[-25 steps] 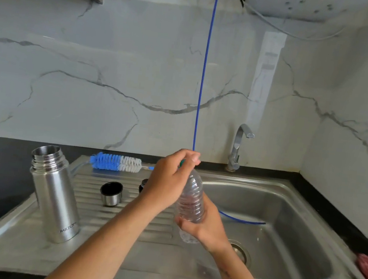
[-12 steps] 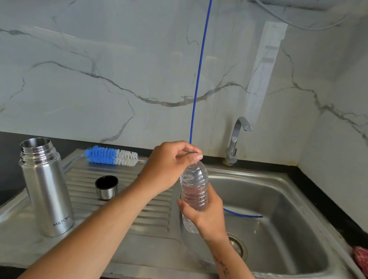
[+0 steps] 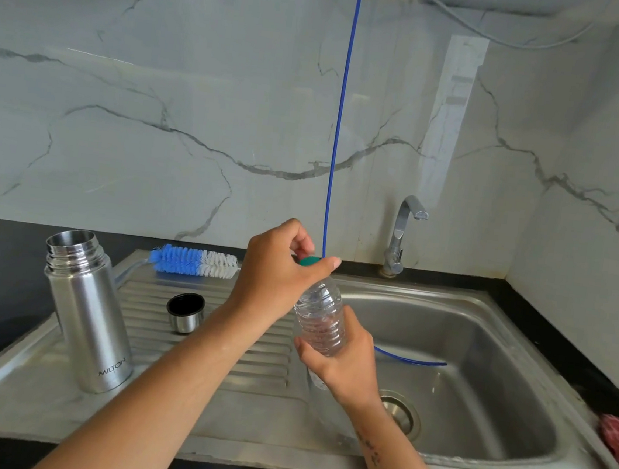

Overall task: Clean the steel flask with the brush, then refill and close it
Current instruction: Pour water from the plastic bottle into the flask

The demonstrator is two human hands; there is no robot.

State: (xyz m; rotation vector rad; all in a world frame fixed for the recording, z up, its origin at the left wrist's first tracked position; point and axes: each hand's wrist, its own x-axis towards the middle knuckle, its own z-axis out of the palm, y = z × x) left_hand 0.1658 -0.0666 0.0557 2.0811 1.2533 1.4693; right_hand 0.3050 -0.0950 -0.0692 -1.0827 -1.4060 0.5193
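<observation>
Since 1 second ago, left hand (image 3: 276,273) has twisted further on the green cap (image 3: 309,260), pinching it; right hand (image 3: 344,358) grips the plastic bottle (image 3: 319,320). Steel flask (image 3: 88,317) stands open near the drainboard's left edge. Best: hold bottle upright, steady.

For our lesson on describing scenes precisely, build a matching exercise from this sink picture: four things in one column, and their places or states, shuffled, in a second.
Things
1. steel flask
2. brush
3. flask cap
4. plastic bottle

Places or states
A. lying at the back of the drainboard
B. held in the right hand
C. standing upright, open at the top
D. resting alone on the drainboard ridges

Pairs: 1-C, 2-A, 3-D, 4-B
</observation>
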